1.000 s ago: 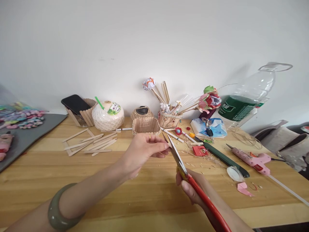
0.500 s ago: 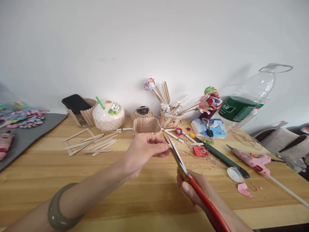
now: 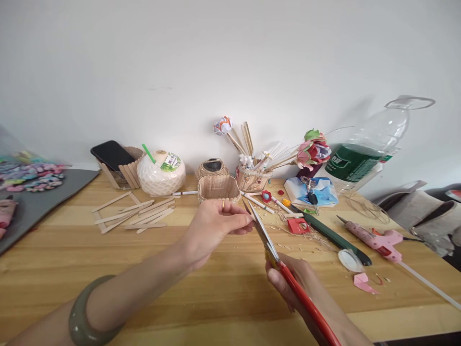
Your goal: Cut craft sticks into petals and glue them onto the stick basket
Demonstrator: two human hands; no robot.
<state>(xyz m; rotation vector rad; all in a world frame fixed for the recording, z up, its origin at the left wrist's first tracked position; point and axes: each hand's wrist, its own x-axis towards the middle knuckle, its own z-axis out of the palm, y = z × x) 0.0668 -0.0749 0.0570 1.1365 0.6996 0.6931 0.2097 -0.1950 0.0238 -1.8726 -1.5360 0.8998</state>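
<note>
Red-handled scissors (image 3: 284, 274) stay in my right hand's (image 3: 291, 283) closed grip, blades barely shifted, while my left hand (image 3: 212, 226) keeps pinching something too small to identify.

A home craft corner set up on a wooden table (image 3: 108, 269) against a plain white wall. Loose popsicle sticks (image 3: 137, 215) lie left of a small basket of glued sticks (image 3: 218, 188) at the table's middle; behind the basket stands a ball of twine (image 3: 212, 168), and to its right a holder of paper flowers on sticks (image 3: 252, 166). Further right lie a pink hot-glue gun (image 3: 374, 237) and a cut plastic bottle (image 3: 367, 154). Left of the basket, a phone (image 3: 112, 154) rests on a stick-built stand beside a coconut drink (image 3: 161, 172).
</note>
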